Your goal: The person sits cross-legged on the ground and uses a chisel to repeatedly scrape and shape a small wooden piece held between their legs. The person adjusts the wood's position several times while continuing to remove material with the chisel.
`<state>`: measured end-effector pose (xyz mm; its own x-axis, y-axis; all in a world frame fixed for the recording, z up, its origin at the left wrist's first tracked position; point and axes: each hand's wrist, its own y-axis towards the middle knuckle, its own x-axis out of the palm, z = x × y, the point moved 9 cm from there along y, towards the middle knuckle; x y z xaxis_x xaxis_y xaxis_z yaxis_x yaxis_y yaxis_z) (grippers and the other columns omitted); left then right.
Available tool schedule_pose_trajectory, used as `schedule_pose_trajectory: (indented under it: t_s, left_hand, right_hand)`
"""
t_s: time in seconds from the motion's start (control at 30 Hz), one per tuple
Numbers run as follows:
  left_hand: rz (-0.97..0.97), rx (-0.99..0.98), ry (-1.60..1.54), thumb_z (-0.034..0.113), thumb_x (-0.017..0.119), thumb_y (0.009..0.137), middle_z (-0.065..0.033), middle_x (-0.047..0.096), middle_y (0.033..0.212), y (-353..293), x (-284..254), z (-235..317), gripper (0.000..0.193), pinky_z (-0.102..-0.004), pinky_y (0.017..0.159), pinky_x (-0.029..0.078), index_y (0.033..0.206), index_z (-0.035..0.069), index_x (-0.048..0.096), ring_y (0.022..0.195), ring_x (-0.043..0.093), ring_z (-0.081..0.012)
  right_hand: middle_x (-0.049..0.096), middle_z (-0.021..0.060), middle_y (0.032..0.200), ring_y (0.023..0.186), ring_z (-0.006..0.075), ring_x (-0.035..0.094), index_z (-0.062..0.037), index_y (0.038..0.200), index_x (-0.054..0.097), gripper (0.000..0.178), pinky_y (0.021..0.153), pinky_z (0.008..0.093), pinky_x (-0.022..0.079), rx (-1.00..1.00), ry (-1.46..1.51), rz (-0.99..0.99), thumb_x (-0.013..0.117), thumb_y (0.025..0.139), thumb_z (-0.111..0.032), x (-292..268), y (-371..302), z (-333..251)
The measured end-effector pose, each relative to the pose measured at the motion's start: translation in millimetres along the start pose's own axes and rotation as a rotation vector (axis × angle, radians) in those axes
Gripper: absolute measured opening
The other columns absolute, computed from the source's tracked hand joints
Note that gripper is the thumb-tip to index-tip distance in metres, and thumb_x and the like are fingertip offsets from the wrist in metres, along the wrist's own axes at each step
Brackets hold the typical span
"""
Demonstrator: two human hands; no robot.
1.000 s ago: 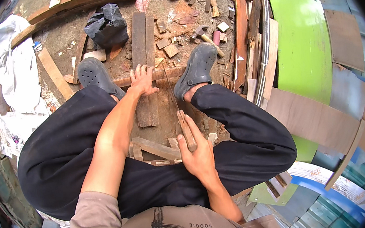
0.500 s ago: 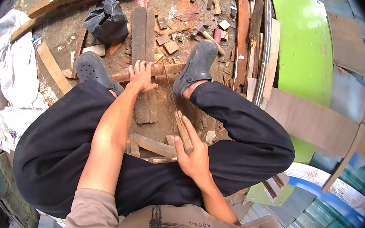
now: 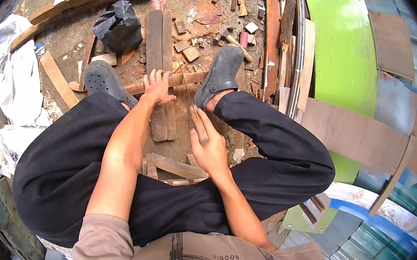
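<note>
1. As I watch, the right hand, closed on a saw handle, has drawn back toward the body since a second ago.
2. The left hand still presses flat on the wooden strip, pinned between both shoes on the floor.

The strip under the left hand is rough, dull wood. The saw in the right hand has a thin metal blade. The planks are dry wood. The bag is shiny black plastic. The clogs look like matt grey rubber. The green board is smooth.
</note>
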<state>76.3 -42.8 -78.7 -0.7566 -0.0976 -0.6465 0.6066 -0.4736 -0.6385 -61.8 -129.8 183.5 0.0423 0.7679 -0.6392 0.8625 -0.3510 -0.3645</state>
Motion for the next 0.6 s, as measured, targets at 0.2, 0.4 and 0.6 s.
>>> schedule_pose_trajectory:
  t_s: [0.2, 0.4, 0.6]
  left_hand:
    - [-0.029, 0.014, -0.006, 0.048, 0.085, 0.077, -0.0201, 0.018, 0.166, 5, 6, 1, 0.111, -0.0639, 0.124, 0.005, 0.161, 0.015, 0.021, 0.157, 0.005, -0.0421]
    - [-0.006, 0.01, -0.005, 0.049, 0.086, 0.075, -0.0202, 0.019, 0.165, 4, 2, -3, 0.112, -0.0657, 0.123, 0.006, 0.16, 0.016, 0.02, 0.157, 0.006, -0.0431]
    - [-0.009, 0.033, 0.005, 0.049, 0.086, 0.076, -0.0198, 0.019, 0.165, 9, 7, 1, 0.112, -0.0649, 0.123, 0.006, 0.161, 0.016, 0.021, 0.157, 0.007, -0.0423]
  right_hand:
    - [0.064, 0.0278, 0.134, 0.125, 0.0418, 0.061, -0.0039, 0.149, 0.05, 0.056, 0.102, 0.0427, 0.051, 0.092, 0.07, -0.065, 0.063, 0.095, -0.01, -3, -14, -1]
    - [0.064, 0.0248, 0.136, 0.126, 0.0409, 0.062, -0.0022, 0.149, 0.049, 0.057, 0.103, 0.0412, 0.05, 0.024, 0.099, -0.02, 0.064, 0.095, -0.009, 2, -5, 5]
    - [0.068, 0.0314, 0.113, 0.093, 0.0495, 0.068, -0.0118, 0.153, 0.046, 0.062, 0.079, 0.0489, 0.057, -0.024, -0.008, -0.003, 0.062, 0.093, -0.011, -3, -3, 3]
